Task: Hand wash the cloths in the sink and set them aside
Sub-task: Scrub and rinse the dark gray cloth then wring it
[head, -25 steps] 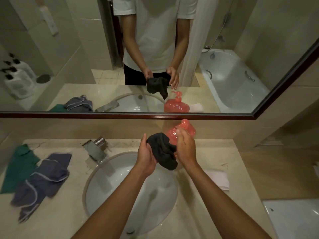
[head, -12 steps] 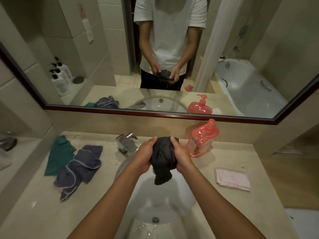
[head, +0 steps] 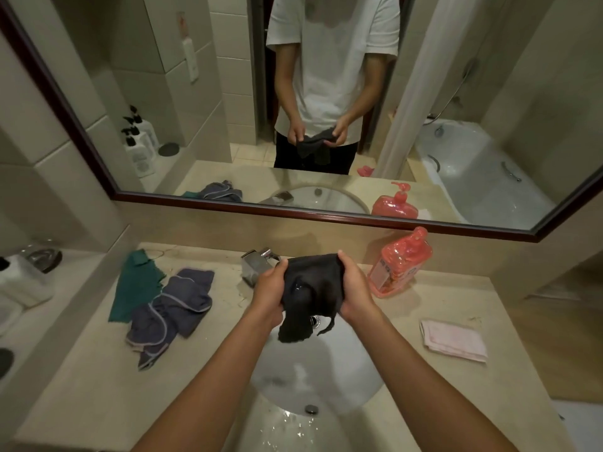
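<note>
Both forearms are bare; in the mirror at 12 o'clock, a white short-sleeved T-shirt point(head: 332, 57) and dark trousers point(head: 287, 158) are worn.

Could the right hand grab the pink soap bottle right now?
Probably not at once. The right hand and the left hand both grip the black cloth over the sink. The soap bottle stands close by on its side with nothing between, so it must let go first.

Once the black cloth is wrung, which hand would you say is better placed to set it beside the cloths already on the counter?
Left, probably. The left hand grips the black cloth on the side nearer the blue cloth and green cloth.
</note>
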Demonstrator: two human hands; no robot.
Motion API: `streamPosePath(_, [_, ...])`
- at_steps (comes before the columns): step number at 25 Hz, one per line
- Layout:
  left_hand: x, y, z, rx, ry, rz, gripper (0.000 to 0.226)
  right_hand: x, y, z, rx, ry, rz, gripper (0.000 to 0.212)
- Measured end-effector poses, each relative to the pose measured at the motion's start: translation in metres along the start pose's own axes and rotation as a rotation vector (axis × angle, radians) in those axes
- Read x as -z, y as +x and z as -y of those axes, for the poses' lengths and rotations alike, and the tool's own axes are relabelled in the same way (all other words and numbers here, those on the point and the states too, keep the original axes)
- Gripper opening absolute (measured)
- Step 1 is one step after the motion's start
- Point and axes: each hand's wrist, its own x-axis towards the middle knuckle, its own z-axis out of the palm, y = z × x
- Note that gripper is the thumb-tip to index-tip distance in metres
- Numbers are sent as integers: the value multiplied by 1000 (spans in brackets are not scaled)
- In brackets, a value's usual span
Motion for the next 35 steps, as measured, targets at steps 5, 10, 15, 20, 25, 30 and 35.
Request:
streamPosePath(5, [-17, -12, 2, 162, -186, 135, 36, -20, -2, -41, 454, -568, -176, 34])
streamPosePath(10, [-23, -22, 20, 101, -61, 156, 36, -15, 15, -36, 613, -959, -437, 39])
streamPosePath(15, [-25, -25, 24, 73, -60, 246, 38, -5, 23, -23, 552, -823, -424, 44])
streamPosePath(20, [-40, -24, 17, 150, -224, 255, 39, -7, 14, -45, 561, -705, -338, 42])
streamPosePath(25, [-47, -21, 26, 35, 84, 255, 37, -4, 25, -14, 406, -547, -348, 41])
streamPosePath(30, [-38, -1, 10, -198, 458, 204, 34, 8, 14, -5, 88, -387, -34, 34])
streamPosePath(35, [-26, 6, 15, -155, 475, 307, 57, 19, 9, 19, -89, -96, 125, 33])
